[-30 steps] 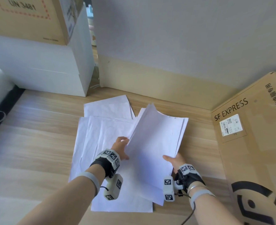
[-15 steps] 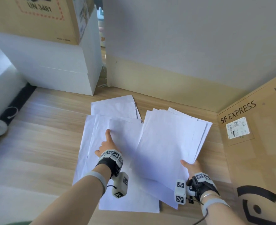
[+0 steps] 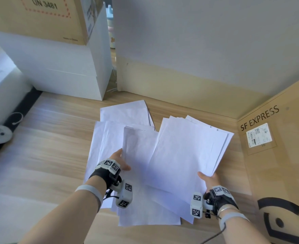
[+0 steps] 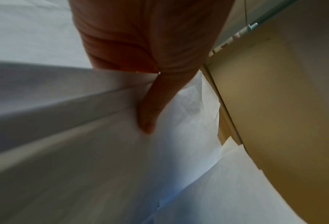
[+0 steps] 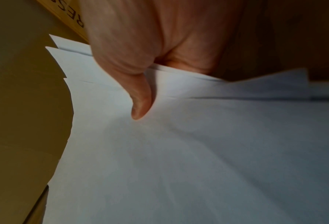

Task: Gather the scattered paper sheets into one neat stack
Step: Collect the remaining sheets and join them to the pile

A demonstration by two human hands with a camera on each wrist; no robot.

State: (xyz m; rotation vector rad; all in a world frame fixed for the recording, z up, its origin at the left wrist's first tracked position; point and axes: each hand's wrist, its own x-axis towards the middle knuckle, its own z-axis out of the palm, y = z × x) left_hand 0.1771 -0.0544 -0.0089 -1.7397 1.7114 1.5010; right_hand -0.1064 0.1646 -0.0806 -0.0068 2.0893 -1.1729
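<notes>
White paper sheets lie spread on a wooden floor. My right hand [image 3: 207,177] holds a fanned bundle of sheets [image 3: 185,155] at its near right corner, thumb on top; the right wrist view shows the thumb [image 5: 140,106] pressing the bundle [image 5: 198,151]. My left hand [image 3: 121,162] pinches the left edge of a single sheet [image 3: 138,152], raised slightly off the floor, thumb on top [image 4: 150,115] of the sheet [image 4: 121,166]. Under it lie more loose sheets [image 3: 106,138], and another sheet [image 3: 125,111] lies farther back.
An SF EXPRESS cardboard box [image 3: 277,155] stands close on the right. White boxes [image 3: 60,71] with a brown carton [image 3: 44,14] on top stand at the back left. A wall with a beige base [image 3: 180,81] runs behind the papers.
My left hand went from pressing flat on the loose sheets to pinching one sheet's left edge and lifting it. The right hand keeps holding the bundle, now shifted slightly right.
</notes>
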